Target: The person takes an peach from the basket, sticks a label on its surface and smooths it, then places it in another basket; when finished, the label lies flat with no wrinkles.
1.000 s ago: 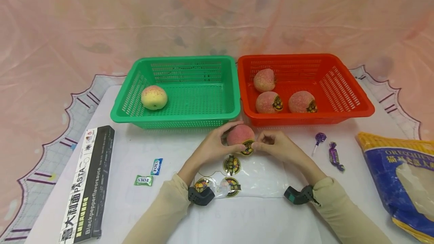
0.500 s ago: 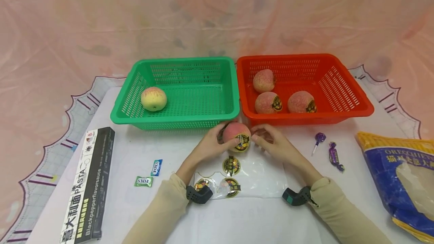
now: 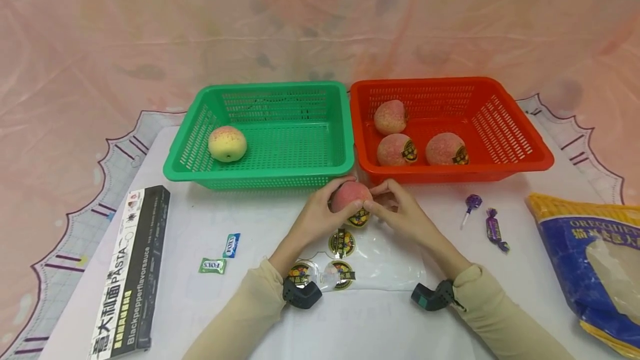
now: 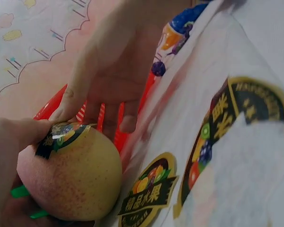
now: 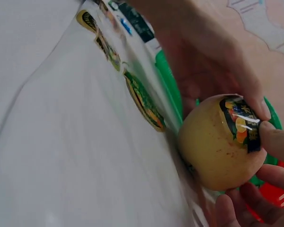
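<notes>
A pinkish peach (image 3: pixel 351 195) is held over the table in front of the two baskets. My left hand (image 3: pixel 318 214) grips it from the left, thumb across the front. On the right, my right hand (image 3: pixel 406 214) has its thumb on the edge of a round black-and-gold fruit sticker (image 5: pixel 240 124) and fingers against the peach's side. Both thumbs meet at this sticker, which lies on the peach's skin. Below the hands is a glossy sticker sheet (image 3: pixel 392 268) bearing several similar stickers (image 3: pixel 342 243). The fingertips behind the peach are partly hidden in the head view.
A green basket (image 3: pixel 270 174) with one yellowish peach (image 3: pixel 227 144) stands behind left. Beside it, a red basket (image 3: pixel 460 172) holds three peaches. A pasta box (image 3: pixel 132 271) and two small sweets lie left; a lollipop (image 3: pixel 472 203), wrapped candy (image 3: pixel 494 230) and pasta bag (image 3: pixel 590 260) lie right.
My right hand moved off the peach half a second ago and is now back against it, thumb on the sticker. The left hand kept its grip while the peach shifted slightly.
</notes>
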`<control>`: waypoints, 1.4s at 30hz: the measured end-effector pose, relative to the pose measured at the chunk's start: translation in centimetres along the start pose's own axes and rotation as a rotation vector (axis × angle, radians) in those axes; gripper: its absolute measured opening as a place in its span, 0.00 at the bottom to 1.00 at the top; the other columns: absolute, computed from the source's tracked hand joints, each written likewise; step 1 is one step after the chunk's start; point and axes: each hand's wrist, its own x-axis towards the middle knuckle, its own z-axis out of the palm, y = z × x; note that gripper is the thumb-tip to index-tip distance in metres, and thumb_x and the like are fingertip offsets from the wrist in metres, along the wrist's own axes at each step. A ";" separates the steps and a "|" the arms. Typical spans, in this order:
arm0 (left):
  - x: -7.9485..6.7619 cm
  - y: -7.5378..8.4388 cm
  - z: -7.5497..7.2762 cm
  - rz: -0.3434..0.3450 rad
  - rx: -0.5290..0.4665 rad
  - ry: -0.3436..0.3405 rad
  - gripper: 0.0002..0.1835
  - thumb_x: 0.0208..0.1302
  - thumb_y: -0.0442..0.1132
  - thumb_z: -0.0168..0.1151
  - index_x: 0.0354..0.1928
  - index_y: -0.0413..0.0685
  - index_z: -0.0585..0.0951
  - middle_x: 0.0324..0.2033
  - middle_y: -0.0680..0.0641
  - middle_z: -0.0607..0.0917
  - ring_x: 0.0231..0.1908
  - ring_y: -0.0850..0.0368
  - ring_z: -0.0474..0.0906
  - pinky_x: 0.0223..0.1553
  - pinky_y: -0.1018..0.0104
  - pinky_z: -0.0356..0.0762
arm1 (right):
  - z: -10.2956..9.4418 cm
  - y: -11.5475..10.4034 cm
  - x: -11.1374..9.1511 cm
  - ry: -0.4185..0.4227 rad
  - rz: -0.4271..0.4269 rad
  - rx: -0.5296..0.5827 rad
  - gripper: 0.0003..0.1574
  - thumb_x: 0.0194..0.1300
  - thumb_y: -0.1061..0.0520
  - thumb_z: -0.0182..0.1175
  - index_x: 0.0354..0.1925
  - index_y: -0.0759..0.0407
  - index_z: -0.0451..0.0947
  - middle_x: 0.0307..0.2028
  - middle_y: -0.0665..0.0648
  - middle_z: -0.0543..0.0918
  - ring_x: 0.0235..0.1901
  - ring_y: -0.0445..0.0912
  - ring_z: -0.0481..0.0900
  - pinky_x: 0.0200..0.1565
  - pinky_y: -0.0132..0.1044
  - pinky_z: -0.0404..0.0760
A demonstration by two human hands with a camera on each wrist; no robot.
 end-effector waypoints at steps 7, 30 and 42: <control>0.0 0.5 -0.2 -0.042 -0.114 0.017 0.23 0.54 0.53 0.60 0.54 0.69 0.70 0.49 0.57 0.77 0.45 0.63 0.75 0.45 0.66 0.75 | 0.1 -0.3 0.0 -0.029 0.074 -0.005 0.28 0.57 0.45 0.58 0.48 0.59 0.62 0.47 0.61 0.72 0.39 0.51 0.77 0.36 0.39 0.78; 0.0 -0.7 -0.3 0.034 -0.102 -0.095 0.33 0.56 0.52 0.59 0.64 0.58 0.61 0.61 0.57 0.67 0.52 0.61 0.72 0.48 0.65 0.74 | 0.5 0.1 0.0 0.034 0.118 0.185 0.25 0.59 0.53 0.57 0.49 0.64 0.62 0.49 0.64 0.72 0.40 0.45 0.75 0.38 0.38 0.79; -0.2 -0.3 0.3 -0.036 0.019 -0.016 0.37 0.48 0.58 0.63 0.61 0.66 0.62 0.54 0.60 0.73 0.48 0.63 0.73 0.46 0.65 0.75 | -0.2 0.3 -0.4 -0.065 0.081 0.155 0.26 0.60 0.53 0.56 0.54 0.57 0.60 0.56 0.59 0.68 0.57 0.52 0.67 0.51 0.38 0.73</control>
